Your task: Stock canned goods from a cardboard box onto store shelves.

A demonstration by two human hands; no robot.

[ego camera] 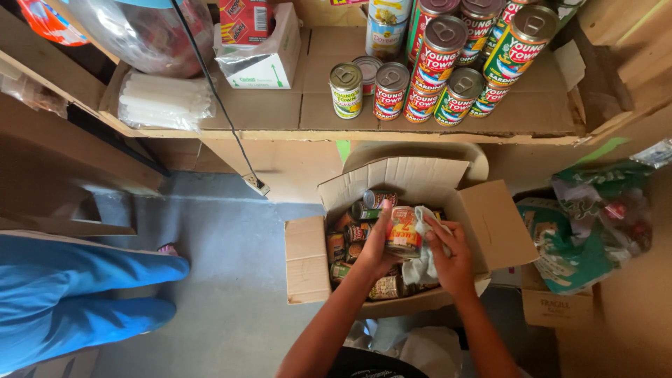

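My left hand (pixel 374 248) grips a red and yellow tin can (pixel 403 232) over an open cardboard box (pixel 308 262) on the floor. My right hand (pixel 451 255) presses a white cloth (pixel 424 264) against the can's right side. Inside the box lie several more tin cans (pixel 364 213), some on their sides. On the cardboard-lined shelf (pixel 280 112) above, several red and green labelled cans (pixel 420 84) stand stacked in a group.
A person's blue trouser legs (pixel 77 301) reach in from the left. A bundle of white candles (pixel 164 101), a clear bag and small cartons sit at the shelf's left. A black cord with a socket (pixel 256 184) hangs down. Green plastic bags (pixel 595 224) lie at the right.
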